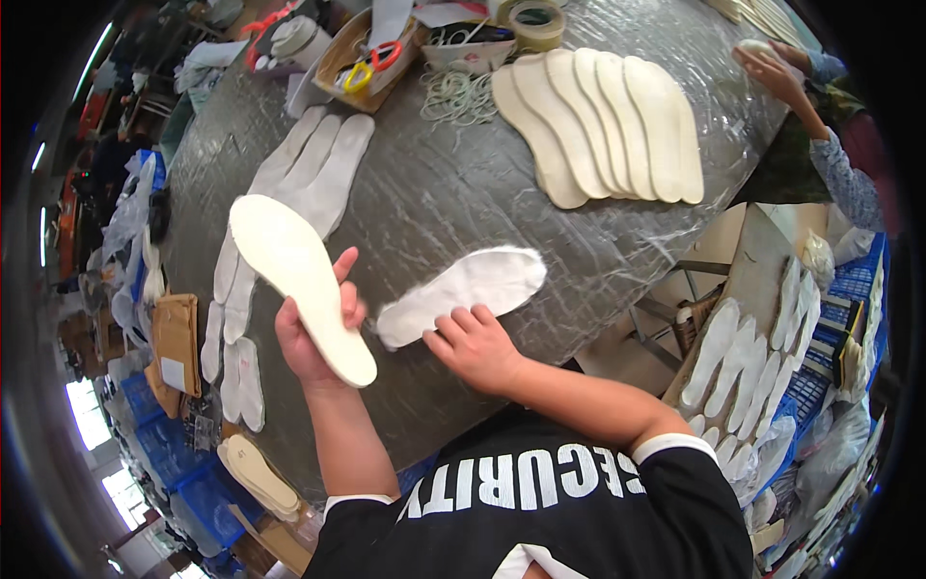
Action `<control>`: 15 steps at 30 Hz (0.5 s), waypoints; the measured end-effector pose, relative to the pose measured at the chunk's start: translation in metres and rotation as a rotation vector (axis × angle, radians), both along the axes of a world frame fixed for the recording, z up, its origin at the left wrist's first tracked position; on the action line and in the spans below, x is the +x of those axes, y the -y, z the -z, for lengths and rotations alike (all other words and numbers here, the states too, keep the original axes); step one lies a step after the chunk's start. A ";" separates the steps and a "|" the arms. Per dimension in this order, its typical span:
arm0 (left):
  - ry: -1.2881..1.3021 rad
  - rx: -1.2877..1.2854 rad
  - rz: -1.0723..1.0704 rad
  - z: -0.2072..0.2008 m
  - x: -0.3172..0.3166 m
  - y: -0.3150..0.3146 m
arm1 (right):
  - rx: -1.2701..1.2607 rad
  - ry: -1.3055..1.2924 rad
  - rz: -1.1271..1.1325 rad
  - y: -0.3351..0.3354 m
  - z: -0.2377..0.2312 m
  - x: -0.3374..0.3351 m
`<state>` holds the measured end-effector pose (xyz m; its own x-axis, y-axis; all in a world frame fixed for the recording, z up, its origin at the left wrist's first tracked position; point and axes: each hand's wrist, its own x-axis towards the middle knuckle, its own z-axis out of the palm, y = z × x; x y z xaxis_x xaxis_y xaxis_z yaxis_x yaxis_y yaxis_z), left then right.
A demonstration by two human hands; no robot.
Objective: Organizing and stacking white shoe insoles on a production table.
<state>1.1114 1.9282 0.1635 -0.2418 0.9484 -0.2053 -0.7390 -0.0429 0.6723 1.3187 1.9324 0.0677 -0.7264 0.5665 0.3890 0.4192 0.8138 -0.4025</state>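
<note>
The insole in the left hand is cream; the fabric insole piece under the right hand is white with a fuzzy pale edge. The table is mottled grey under glossy film; the fanned insoles are beige; the scissors have yellow and red handles; the crates are blue.

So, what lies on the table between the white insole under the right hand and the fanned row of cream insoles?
Nothing: in the head view, only bare grey table separates the white insole from the cream insoles.
</note>
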 end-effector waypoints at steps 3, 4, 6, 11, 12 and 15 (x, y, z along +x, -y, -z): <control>-0.008 -0.015 -0.002 0.000 -0.033 0.035 | 0.022 0.171 -0.046 -0.003 0.015 -0.033; -0.001 0.037 0.010 0.000 -0.042 0.045 | 0.028 0.164 -0.052 -0.003 0.017 -0.038; -0.055 0.019 0.091 -0.003 -0.056 0.064 | 0.061 0.083 -0.083 0.007 0.017 -0.040; -0.287 -0.263 -0.015 0.002 -0.057 0.101 | 0.058 0.043 -0.057 0.057 0.012 -0.031; -0.334 -0.241 0.026 0.003 -0.055 0.105 | 0.044 0.025 -0.062 0.066 0.012 -0.030; -0.458 -0.330 0.201 0.005 -0.050 0.111 | -0.056 0.026 -0.135 0.083 0.015 -0.028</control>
